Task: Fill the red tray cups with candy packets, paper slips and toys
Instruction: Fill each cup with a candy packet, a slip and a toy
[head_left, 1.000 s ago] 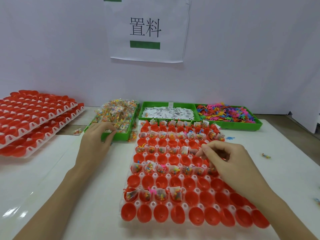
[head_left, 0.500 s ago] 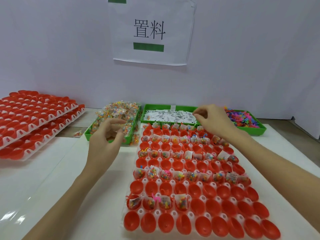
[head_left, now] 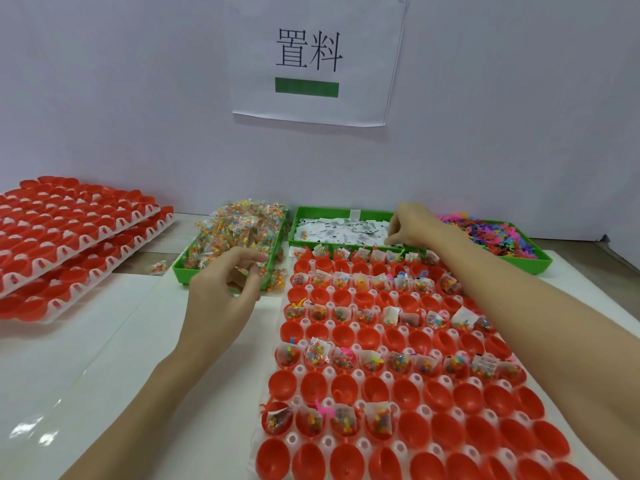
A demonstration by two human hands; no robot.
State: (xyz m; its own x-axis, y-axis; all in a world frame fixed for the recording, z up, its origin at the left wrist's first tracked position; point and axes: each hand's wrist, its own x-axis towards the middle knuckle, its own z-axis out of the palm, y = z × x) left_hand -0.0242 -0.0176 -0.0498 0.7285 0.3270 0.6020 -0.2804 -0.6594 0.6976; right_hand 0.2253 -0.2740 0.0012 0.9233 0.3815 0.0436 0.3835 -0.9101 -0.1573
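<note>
Your right hand (head_left: 414, 226) reaches over the far end of the tray with fingers curled down into the paper slips (head_left: 341, 231); it looks as though the fingertips pinch a slip, though the view is too small there to be sure. Your left hand (head_left: 225, 289) hovers at the near edge of the candy bin, fingers loosely curled, and I cannot tell whether a packet is between them.

The white table (head_left: 104, 341) carries everything. On its left sits a stack of red trays (head_left: 69, 237) with bare cups. Straight before you lies the red tray (head_left: 398, 375) you are filling: rows of cups holding packets, slips and toys alternate with rows of bare cups, and the nearest row is bare. Behind it stand three green bins side by side: the left one (head_left: 183, 271) heaped with candy packets (head_left: 239, 230), the middle one (head_left: 346, 213) with the slips, the right one (head_left: 533, 263) with coloured toys (head_left: 491, 233). On the wall above hangs a paper sign (head_left: 311, 57). One stray packet (head_left: 158, 267) lies on the table just left of the candy bin.
</note>
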